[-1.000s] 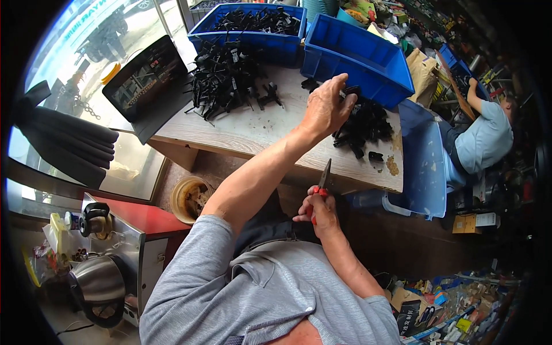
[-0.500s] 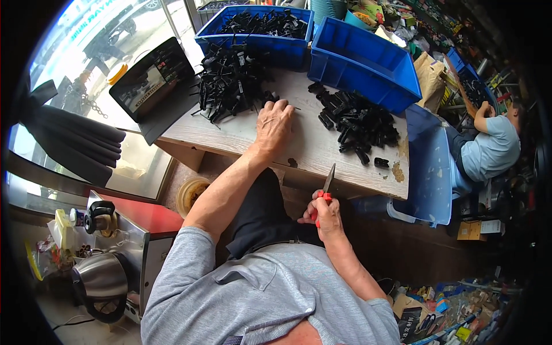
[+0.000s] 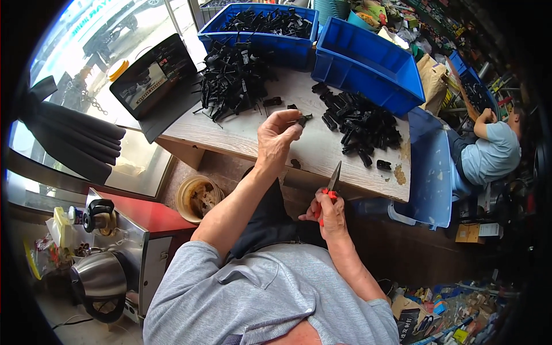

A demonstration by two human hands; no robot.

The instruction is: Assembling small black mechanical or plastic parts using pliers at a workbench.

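Above the table's front edge, my left hand pinches a small black plastic part between thumb and fingers. My right hand is closed round the red handles of a pair of scissors, in front of the table edge; the grey pointed blades tilt up and away and look closed together. Beyond my left hand lies a heap of black plastic parts with thin stems. A heap of shorter black parts lies to the right. One loose black piece rests between the heaps.
At the table's back stand a blue bin full of black parts and another blue bin. An open laptop sits at the left. A large blue tub flanks the table's right side, and a co-worker sits beyond it.
My left hand has lifted off the tabletop beside the left heap, bringing up a small black part and turning toward me. The right hand and scissors have barely shifted.
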